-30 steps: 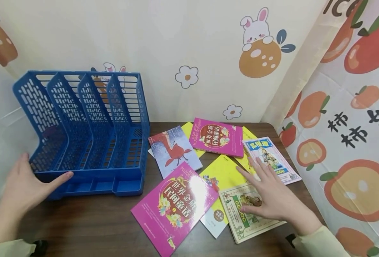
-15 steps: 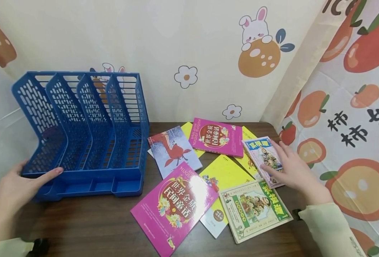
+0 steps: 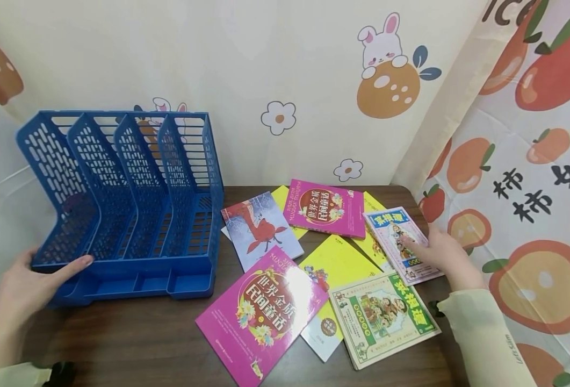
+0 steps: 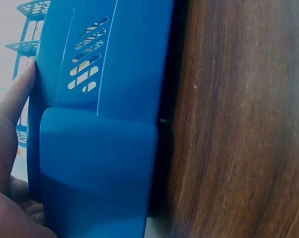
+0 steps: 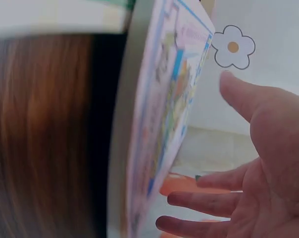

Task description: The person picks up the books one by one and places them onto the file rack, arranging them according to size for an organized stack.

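Observation:
In the head view, my left hand (image 3: 28, 287) grips the front left corner of a blue file rack (image 3: 193, 279). Its thumb lies over the front rim, and its other fingers are partly hidden behind the side. My right hand (image 3: 441, 255) is over the right edge of a pink and blue comic book (image 3: 395, 244). From the right wrist view, the fingers (image 5: 199, 201) look straight and spread, with a gap between thumb and cover. Beside that comic lie a green and cream comic book (image 3: 383, 317) and a yellow book (image 3: 335, 263).
A magenta book (image 3: 265, 314) lies at the front, another magenta book (image 3: 325, 208) at the back. Next to them is a blue-grey book (image 3: 262, 228) with a red animal. The dark wooden table (image 3: 135, 344) meets a printed curtain (image 3: 521, 215) at right.
My right hand has moved right, from above the green comic to the pink and blue comic, whose lower end has shifted slightly left. My left hand has closed in on the rack's corner.

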`<state>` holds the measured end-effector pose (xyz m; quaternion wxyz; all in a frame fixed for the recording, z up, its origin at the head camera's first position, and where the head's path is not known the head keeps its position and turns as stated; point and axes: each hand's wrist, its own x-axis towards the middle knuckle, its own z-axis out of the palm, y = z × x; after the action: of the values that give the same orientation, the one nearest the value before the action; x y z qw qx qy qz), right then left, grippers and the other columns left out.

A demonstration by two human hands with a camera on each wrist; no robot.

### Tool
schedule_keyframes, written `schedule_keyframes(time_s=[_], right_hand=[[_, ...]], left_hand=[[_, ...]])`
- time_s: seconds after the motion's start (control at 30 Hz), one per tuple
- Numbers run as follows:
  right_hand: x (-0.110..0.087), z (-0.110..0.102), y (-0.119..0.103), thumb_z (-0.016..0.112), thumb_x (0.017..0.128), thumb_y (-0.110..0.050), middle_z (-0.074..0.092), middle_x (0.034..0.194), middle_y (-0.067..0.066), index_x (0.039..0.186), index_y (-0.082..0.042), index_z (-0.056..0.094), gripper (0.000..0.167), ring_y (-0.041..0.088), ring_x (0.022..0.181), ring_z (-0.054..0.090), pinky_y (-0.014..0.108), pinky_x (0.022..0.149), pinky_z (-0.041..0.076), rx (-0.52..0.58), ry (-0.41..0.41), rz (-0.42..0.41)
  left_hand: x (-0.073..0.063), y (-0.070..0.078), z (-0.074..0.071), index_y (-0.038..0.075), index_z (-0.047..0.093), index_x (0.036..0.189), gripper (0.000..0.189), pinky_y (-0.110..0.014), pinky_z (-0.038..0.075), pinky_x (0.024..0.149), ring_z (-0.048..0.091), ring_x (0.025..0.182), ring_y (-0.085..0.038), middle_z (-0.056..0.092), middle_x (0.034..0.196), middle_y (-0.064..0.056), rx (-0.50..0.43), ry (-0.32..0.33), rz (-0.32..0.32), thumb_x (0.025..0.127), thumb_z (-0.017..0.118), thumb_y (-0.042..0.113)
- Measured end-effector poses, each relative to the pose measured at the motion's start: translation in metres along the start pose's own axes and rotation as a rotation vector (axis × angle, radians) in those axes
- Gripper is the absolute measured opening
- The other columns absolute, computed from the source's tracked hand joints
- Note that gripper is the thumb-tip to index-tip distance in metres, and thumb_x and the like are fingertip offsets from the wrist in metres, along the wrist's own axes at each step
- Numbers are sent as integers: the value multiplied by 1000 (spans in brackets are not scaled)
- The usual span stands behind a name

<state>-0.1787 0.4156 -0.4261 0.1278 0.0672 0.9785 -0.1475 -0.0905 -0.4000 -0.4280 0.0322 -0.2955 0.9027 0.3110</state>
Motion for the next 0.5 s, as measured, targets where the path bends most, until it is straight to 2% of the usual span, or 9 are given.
schedule_keyframes(time_s=[0.1,0.23,0.37,0.5], right_hand=[[0,4,-3,63,95,-80,40,148,52,160,24,15,132,65,128,50,78,103,48,34,-17,29],[-1,9,-8,69,90,-81,52,127,43,152,24,24,130,52,105,59,65,88,57,49,-21,44],[-2,10,-13,71,89,-80,57,110,35,144,24,30,125,44,93,61,51,76,56,36,-32,51],[-2,7,-14,71,90,-80,57,104,33,140,25,30,124,44,90,61,49,73,54,8,-41,64]], left_hand=[[1,0,0,-17,4,165,128,-83,34,112,25,148,-70,10,168,-48,5,-13,-6,96,69,69],[2,-1,-1,-18,4,165,129,-83,34,112,27,147,-70,11,167,-49,2,-17,-10,96,69,69],[2,-1,-1,-18,2,164,130,-83,33,112,25,149,-69,9,168,-48,-2,-21,-14,97,69,69],[2,-1,-2,-19,4,164,129,-83,34,112,26,148,-70,11,167,-49,-5,-22,-9,97,70,68]])
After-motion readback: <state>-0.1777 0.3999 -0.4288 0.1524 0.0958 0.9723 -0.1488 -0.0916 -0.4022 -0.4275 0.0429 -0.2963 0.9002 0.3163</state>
